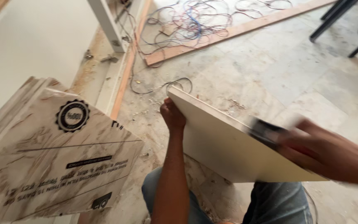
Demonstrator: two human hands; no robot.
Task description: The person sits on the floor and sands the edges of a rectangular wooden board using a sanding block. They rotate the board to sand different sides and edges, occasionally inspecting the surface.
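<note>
White flat panel (228, 145): held tilted over the person's knees, above the floor, one corner pointing away toward the wires.

Left hand (172, 114): at the panel's far left corner, fingers curled round the edge behind it, thumb side toward the camera. Steadying grip.

Right hand (315, 149): blurred by motion, closed on a dark block-shaped tool (266, 132) that lies against the panel's upper long edge. Fingers appear wrapped round the tool; exact finger positions cannot be told through the blur.

Judgement: step in hand looks like working or smoothing the panel's edge with the tool while the other hand braces it. The next stroke calls for the brace to stay firm at the corner and the tool to stay flat on the edge, since the panel is unsupported underneath.

Surroundings: marble-patterned sheets (50, 161) with printed film, stacked at lower left. Tiled floor (295, 74) with dust and shavings. Tangled wires (195, 18) and a wooden strip (237, 31) farther off. Dark chair legs (332, 18) top right.
</note>
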